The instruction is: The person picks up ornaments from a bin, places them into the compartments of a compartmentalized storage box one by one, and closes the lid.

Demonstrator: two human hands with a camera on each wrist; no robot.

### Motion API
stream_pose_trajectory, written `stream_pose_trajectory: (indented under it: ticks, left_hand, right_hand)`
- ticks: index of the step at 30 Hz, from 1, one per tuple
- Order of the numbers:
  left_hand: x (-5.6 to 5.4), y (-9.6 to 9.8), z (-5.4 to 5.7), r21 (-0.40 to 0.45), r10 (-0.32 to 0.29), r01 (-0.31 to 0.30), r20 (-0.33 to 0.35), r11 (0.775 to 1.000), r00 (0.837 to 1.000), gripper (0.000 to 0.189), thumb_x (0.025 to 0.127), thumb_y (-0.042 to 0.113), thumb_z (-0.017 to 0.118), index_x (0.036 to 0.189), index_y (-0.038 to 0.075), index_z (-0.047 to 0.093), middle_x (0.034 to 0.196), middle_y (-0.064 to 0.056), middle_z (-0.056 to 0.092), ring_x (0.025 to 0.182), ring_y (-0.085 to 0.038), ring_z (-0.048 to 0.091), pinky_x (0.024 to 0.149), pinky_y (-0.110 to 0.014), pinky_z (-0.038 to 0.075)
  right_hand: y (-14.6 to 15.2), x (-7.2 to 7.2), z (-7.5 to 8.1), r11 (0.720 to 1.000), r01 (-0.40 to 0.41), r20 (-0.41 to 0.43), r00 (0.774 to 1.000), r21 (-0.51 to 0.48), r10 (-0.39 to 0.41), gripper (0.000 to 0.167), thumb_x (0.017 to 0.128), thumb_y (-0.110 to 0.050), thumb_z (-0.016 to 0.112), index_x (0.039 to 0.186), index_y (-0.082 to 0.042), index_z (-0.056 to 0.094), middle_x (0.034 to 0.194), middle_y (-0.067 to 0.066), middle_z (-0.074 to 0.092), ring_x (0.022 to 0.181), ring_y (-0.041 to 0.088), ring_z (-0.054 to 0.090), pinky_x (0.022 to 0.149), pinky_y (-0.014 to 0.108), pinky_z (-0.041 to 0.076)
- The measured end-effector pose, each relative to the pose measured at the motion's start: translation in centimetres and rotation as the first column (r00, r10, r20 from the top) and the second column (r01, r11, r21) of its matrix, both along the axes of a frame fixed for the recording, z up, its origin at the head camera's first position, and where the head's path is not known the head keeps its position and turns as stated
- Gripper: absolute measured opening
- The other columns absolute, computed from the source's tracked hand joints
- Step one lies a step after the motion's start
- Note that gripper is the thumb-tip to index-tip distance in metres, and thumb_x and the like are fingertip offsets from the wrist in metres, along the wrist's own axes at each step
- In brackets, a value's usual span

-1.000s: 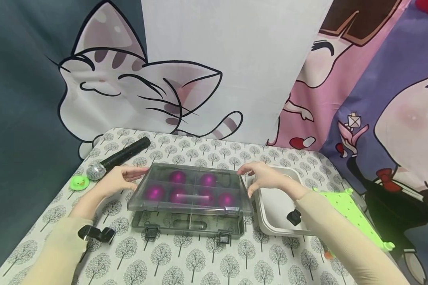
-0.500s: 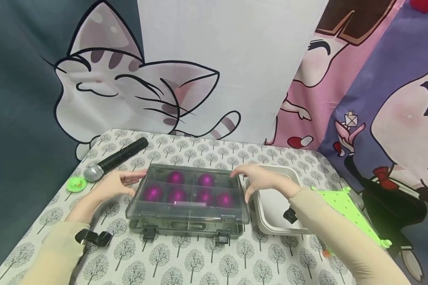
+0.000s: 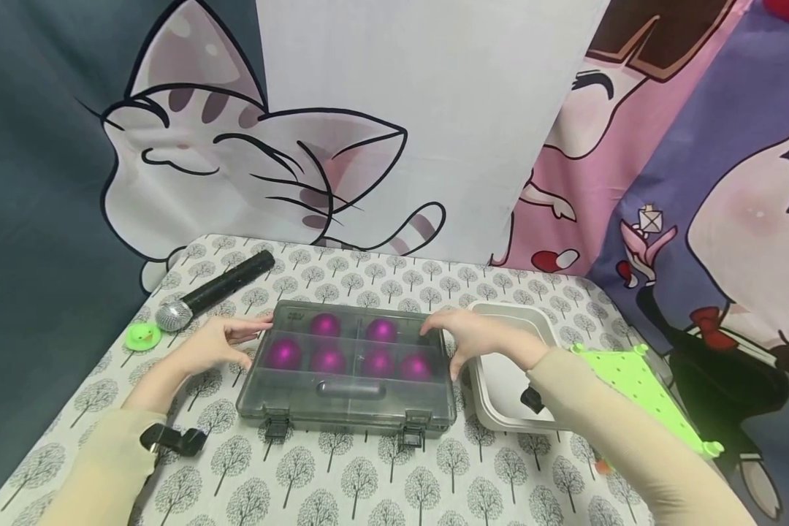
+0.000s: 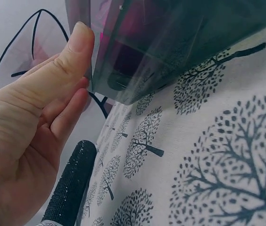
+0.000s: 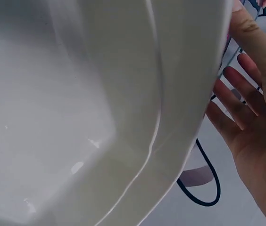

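A translucent grey plastic storage box (image 3: 350, 400) with its lid down rests on the table in the head view. Several magenta balls (image 3: 329, 358) show through the lid, in separate compartments. Two dark latches (image 3: 277, 427) hang on its front side, folded outward. My left hand (image 3: 210, 343) is at the box's left side, fingers fairly straight at the far corner. Its thumb lies along the side wall in the left wrist view. On the right side, my right hand (image 3: 473, 336) has its fingertips over the lid's far right corner and its thumb lower down.
A white basin (image 3: 500, 380) stands beside the box, under the right forearm. Right of it lies a bright green dotted board (image 3: 651, 394) with knobbed corners. A black microphone (image 3: 223, 286) and a green rubber duck (image 3: 142, 336) are at the left.
The lid has come down onto the base, closing the gap at the front. Both hands stayed at the sides of the box and moved only slightly.
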State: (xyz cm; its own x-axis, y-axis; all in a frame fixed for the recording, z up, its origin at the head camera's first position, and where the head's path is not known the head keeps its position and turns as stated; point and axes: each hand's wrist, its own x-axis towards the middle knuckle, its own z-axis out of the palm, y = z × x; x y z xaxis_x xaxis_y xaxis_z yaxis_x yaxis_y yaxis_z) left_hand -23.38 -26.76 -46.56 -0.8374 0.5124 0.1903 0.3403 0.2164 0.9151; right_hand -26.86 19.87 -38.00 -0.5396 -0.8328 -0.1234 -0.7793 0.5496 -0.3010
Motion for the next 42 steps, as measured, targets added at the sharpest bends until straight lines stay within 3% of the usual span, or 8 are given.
stream_pose_trajectory:
  ticks: [5, 9, 12, 20, 27, 33, 37, 42]
  left_hand:
    - [0.1, 0.0, 0.4, -0.071, 0.02, -0.018, 0.022, 0.997, 1.0, 0.076, 0.067, 0.002, 0.082, 0.132, -0.015, 0.048, 0.145, -0.032, 0.034, 0.121, -0.009, 0.059, 0.097, -0.013, 0.044]
    - [-0.1, -0.3, 1.6, -0.193, 0.036, -0.025, 0.052, 0.981, 0.998, 0.078, 0.07, 0.01, 0.083, 0.137, -0.009, 0.048, 0.146, -0.027, 0.04, 0.126, -0.046, 0.049, 0.103, -0.034, 0.045]
    - [-0.5, -0.5, 2.9, -0.266, 0.019, -0.001, 0.065, 0.964, 0.998, 0.073, 0.074, 0.013, 0.081, 0.136, -0.008, 0.049, 0.144, -0.027, 0.044, 0.125, -0.052, 0.049, 0.103, -0.05, 0.042]
    - [-1.4, 0.2, 6.7, -0.373, 0.041, -0.044, -0.015, 0.927, 0.999, 0.052, 0.085, 0.016, 0.074, 0.13, -0.006, 0.057, 0.131, -0.026, 0.059, 0.117, -0.044, 0.059, 0.1, -0.048, 0.049]
    - [0.3, 2.3, 9.1, -0.376, 0.075, -0.13, -0.157, 0.918, 0.985, 0.044, 0.087, 0.019, 0.074, 0.127, 0.005, 0.064, 0.129, -0.016, 0.064, 0.117, -0.04, 0.06, 0.099, -0.056, 0.049]
    - [2.4, 2.7, 8.6, -0.418, -0.037, -0.047, -0.19, 0.907, 0.981, 0.032, 0.083, 0.023, 0.077, 0.111, 0.007, 0.073, 0.112, -0.007, 0.074, 0.105, -0.027, 0.069, 0.092, -0.048, 0.056]
    - [3.7, 2.2, 7.6, -0.432, -0.098, 0.004, -0.196, 0.902, 0.976, 0.03, 0.078, 0.027, 0.081, 0.102, 0.009, 0.077, 0.101, -0.004, 0.077, 0.092, -0.009, 0.069, 0.083, -0.035, 0.059]
    - [5.1, 1.8, 6.2, -0.363, -0.081, -0.002, -0.216, 0.932, 0.973, 0.026, 0.074, 0.022, 0.085, 0.097, 0.011, 0.078, 0.1, -0.002, 0.077, 0.096, -0.002, 0.067, 0.085, -0.027, 0.057]
  right_hand:
    - [0.0, -0.1, -0.6, 1.0, -0.005, 0.012, 1.0, 0.016, 0.005, 0.086, 0.049, -0.027, 0.094, 0.125, -0.004, 0.058, 0.128, 0.01, 0.062, 0.122, 0.033, 0.054, 0.108, 0.052, 0.043]
    - [0.0, -0.1, -0.5, 1.0, 0.009, 0.047, 0.999, 0.021, -0.01, 0.079, 0.056, -0.021, 0.092, 0.125, -0.003, 0.058, 0.13, 0.011, 0.062, 0.124, 0.034, 0.053, 0.11, 0.053, 0.041]
    - [-0.2, -0.2, 0.1, 0.999, 0.0, 0.087, 0.996, 0.035, -0.004, 0.073, 0.06, -0.018, 0.09, 0.124, 0.0, 0.059, 0.129, 0.012, 0.062, 0.123, 0.034, 0.054, 0.11, 0.052, 0.041]
    - [-3.8, -0.2, 2.9, 0.996, 0.083, 0.177, 0.98, 0.041, -0.09, 0.057, 0.079, -0.019, 0.079, 0.127, 0.002, 0.057, 0.129, 0.017, 0.063, 0.121, 0.033, 0.058, 0.108, 0.047, 0.045]
    - [-10.0, 3.3, 3.7, 0.983, 0.152, 0.108, 0.984, -0.105, -0.141, 0.044, 0.088, -0.02, 0.071, 0.125, -0.001, 0.061, 0.126, 0.013, 0.066, 0.116, 0.026, 0.062, 0.105, 0.037, 0.049]
    - [-14.5, 7.0, 1.6, 0.973, 0.161, 0.061, 0.986, -0.164, -0.153, 0.04, 0.089, -0.021, 0.071, 0.124, -0.006, 0.063, 0.124, 0.007, 0.068, 0.093, 0.017, 0.067, 0.098, 0.024, 0.051]
    - [-16.6, 8.7, -0.1, 0.97, 0.144, 0.013, 0.989, -0.196, -0.145, 0.04, 0.088, -0.025, 0.072, 0.124, -0.008, 0.064, 0.124, 0.004, 0.069, 0.11, 0.014, 0.065, 0.103, 0.022, 0.047]
    - [-18.3, 10.3, -1.8, 0.954, 0.143, -0.034, 0.987, -0.264, -0.158, 0.045, 0.086, -0.03, 0.075, 0.124, -0.009, 0.064, 0.126, 0.002, 0.068, 0.118, 0.012, 0.062, 0.104, 0.02, 0.045]
